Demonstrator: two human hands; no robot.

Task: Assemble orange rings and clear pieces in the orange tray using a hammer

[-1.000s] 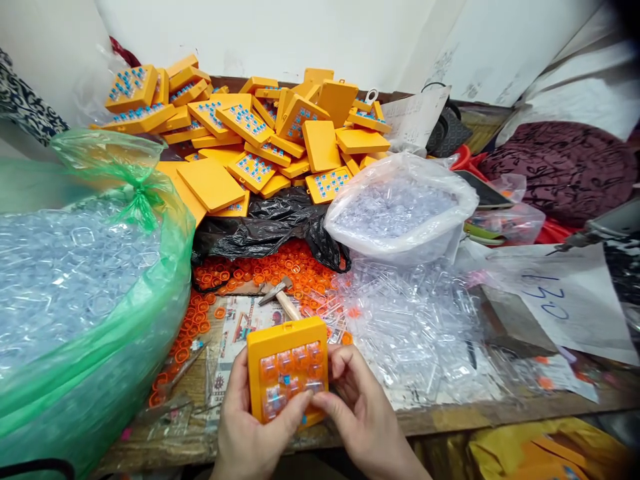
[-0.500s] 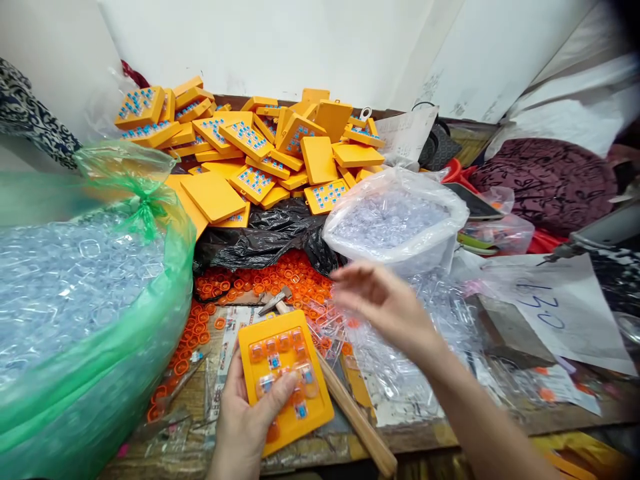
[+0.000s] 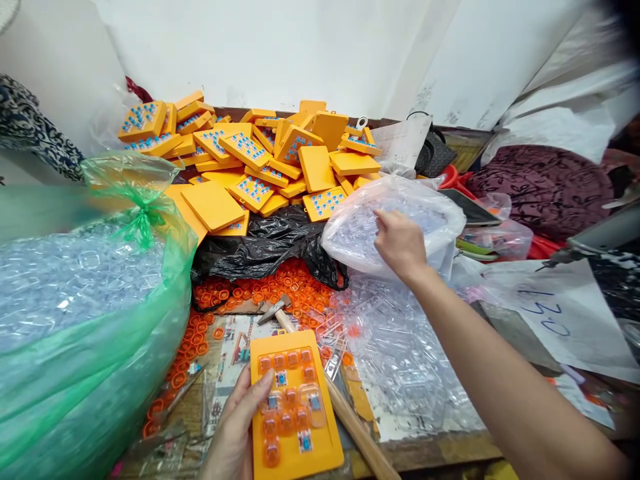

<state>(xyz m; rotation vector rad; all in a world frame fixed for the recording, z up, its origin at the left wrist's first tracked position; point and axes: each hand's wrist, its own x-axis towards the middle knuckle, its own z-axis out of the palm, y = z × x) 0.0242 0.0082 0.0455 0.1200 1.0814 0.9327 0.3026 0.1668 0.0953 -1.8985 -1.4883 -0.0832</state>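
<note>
My left hand (image 3: 233,420) grips a yellow plastic keypad panel (image 3: 320,393) at its left edge, with the thumb on its face. Clear caps cover several of its positions and look orange over the yellow; a few blue-and-white key switches (image 3: 305,441) also show. My right hand (image 3: 401,243) is over the white plastic bag (image 3: 345,250) of small clear plastic pieces (image 3: 357,223). Its fingers are curled with the index finger bent forward; whatever lies between the fingertips is hidden. Beneath the panel a hammer (image 3: 363,430) lies with its wooden handle slanting to the front.
Yellow panels (image 3: 213,205) with blue switches are heaped at the back. A green bag (image 3: 165,313) of clear parts fills the left. Orange rings (image 3: 295,280) spill below a black plastic bag (image 3: 250,253). Clear pieces (image 3: 400,353), a metal block (image 3: 515,337) and marked paper (image 3: 560,313) lie right.
My right hand has moved up and away from me, from above the loose clear pieces to the white bag. The panel in my left hand now sits slightly lower and more upright, its thumb shifted left.
</note>
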